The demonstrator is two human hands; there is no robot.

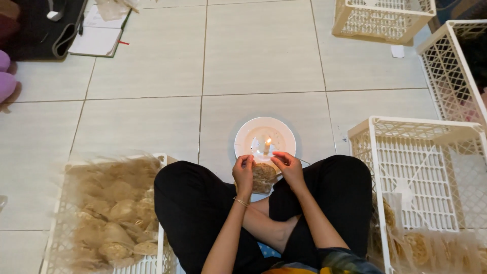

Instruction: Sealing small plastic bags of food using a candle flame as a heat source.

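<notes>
Lit candle (267, 145) on plate (248, 134) on floor (152, 76) just before the crossed legs; small clear bag of crackers (264, 177) held between left hand (243, 172) and right hand (289, 167) near the candle; crate of filled bags (109, 213) left; second crate (421, 172) right; two further crates (380, 18) behind right.

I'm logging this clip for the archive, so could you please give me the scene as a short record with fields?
Setting: tiled floor, person sitting cross-legged
Left hand: pinches the top edge of a small clear packet of brown snacks
Right hand: pinches the same packet's top edge
Ahead of hands: lit candle on a white plate
Person's left: crate of filled packets
Person's right: white lattice crate, few packets inside
</notes>
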